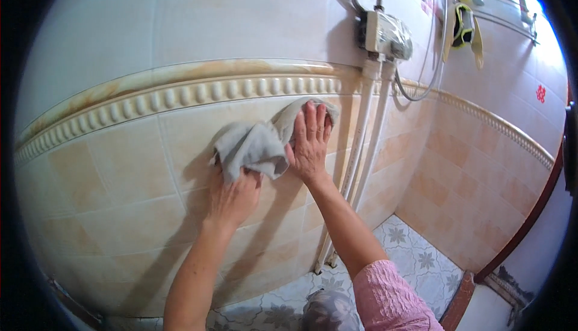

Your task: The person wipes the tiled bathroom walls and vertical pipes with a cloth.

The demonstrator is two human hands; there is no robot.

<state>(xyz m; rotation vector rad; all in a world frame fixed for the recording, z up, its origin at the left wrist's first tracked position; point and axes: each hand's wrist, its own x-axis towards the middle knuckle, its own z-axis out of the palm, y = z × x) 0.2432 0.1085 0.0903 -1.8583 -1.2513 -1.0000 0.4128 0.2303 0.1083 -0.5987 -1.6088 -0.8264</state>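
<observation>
The right hand (309, 144) lay flat, fingers spread and straight, pressing the upper end of a grey cloth (259, 141) against the wall tiles (120, 168); it gripped nothing, only pushed. The left hand (233, 197) sat just below and to the left of the cloth, its fingers curled up under the lower folds so that the tips were hidden, closed on the bunched lower edge. The cloth hung against the tiles just beneath the ribbed moulding (180, 95) that ran across the wall. To the right of the cloth, two white pipes (367, 126) ran down the wall to the patterned floor (409, 253), and above them sat a small box (385, 33) with a hose. Far to the right of the cloth, a shelf (494, 6) held small items.
</observation>
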